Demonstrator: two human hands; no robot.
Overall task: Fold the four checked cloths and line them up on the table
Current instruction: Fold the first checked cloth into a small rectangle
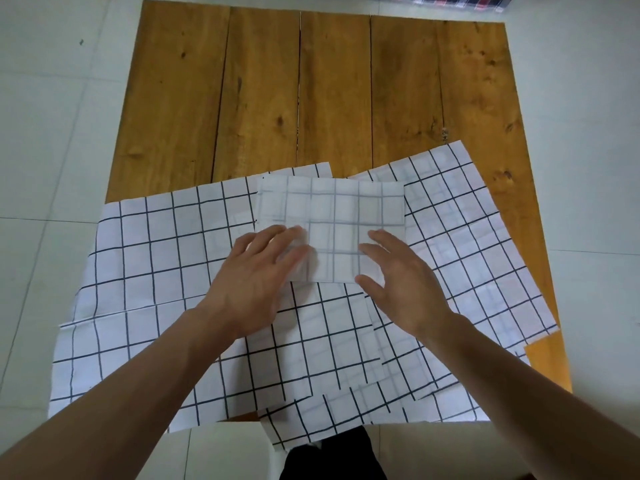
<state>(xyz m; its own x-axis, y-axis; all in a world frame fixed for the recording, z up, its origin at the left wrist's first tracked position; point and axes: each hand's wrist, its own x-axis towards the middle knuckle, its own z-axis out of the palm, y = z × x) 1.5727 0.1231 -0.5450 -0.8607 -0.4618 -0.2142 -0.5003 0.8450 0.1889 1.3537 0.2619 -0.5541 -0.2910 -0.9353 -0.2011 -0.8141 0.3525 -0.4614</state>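
You are working in what is looking like a plain domestic room, not a lab or workshop. A low table [332,98] of knotted, gapped wooden planks is sitting on a floor [52,140] of large pale glazed tiles with thin grout lines. At 1 o'clock, at the frame's top edge, a red, navy and white plaid fabric [450,1] is lying on the tiles.

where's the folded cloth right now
In the head view the folded cloth lies mid-table on top of the spread checked cloths, with the left hand and right hand at its near edge.
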